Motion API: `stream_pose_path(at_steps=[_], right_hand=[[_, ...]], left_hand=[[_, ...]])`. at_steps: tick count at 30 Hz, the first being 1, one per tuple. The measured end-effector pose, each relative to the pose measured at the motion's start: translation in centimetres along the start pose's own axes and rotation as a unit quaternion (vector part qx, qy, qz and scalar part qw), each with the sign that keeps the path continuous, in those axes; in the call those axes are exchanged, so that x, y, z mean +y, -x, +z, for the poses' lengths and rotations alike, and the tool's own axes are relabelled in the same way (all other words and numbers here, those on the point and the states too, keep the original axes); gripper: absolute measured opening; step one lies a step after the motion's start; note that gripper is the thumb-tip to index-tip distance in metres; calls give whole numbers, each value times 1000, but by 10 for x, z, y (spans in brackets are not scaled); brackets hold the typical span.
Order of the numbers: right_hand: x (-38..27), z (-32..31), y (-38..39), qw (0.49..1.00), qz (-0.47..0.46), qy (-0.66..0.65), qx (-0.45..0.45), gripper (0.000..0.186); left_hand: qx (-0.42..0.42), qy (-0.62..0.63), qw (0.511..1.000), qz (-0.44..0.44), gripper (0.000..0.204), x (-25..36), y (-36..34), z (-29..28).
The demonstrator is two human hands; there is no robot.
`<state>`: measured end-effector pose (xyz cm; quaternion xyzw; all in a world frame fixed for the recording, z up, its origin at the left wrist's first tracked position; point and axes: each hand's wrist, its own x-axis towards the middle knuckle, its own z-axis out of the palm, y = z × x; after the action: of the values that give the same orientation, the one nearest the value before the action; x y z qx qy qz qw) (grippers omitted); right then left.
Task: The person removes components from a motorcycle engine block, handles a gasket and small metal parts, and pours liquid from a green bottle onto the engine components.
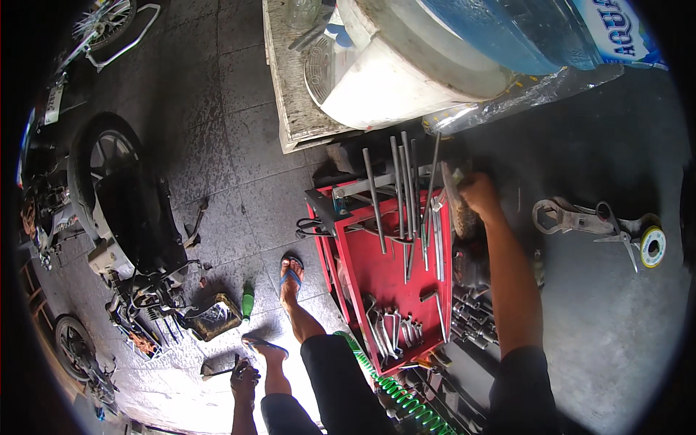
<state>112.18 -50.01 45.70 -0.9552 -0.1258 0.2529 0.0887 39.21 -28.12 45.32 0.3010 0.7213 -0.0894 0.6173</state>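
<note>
My right hand (478,194) reaches past the far right side of a red tool cart (366,268), fingers closed by a pale, brownish upright object (462,217). What it grips there is partly hidden and I cannot make out its kind. Long metal rods (406,188) stand up from the cart's far end, beside that hand. Several wrenches (384,330) lie at the cart's near end. Low on the left, my left hand (245,377), dark with grime, has its fingers curled round a small dark object too unclear to name.
A partly dismantled motorcycle (138,217) stands on the tiled floor to the left, with a grimy tray (217,317) and a green bottle (247,301) nearby. A white bucket (391,80) is at the top. Scissors (620,235) lie on the grey surface at right. A green coiled hose (399,395) runs below the cart.
</note>
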Motion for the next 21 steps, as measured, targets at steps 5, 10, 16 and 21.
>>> stream_pose_path(at_steps=[5,10,16,21], right_hand=[[11,2,-1,994,-39,46,96,12],[-47,-5,37,979,62,67,182,14],[-50,-3,35,960,61,36,271,22],[-44,-19,29,954,69,30,289,26]], left_hand=[[-13,-40,999,11,46,-7,-5,-14],[8,-45,999,10,42,6,0,-11],[2,-16,1000,2,39,5,-3,-13],[-12,4,1000,3,40,0,-7,-13]])
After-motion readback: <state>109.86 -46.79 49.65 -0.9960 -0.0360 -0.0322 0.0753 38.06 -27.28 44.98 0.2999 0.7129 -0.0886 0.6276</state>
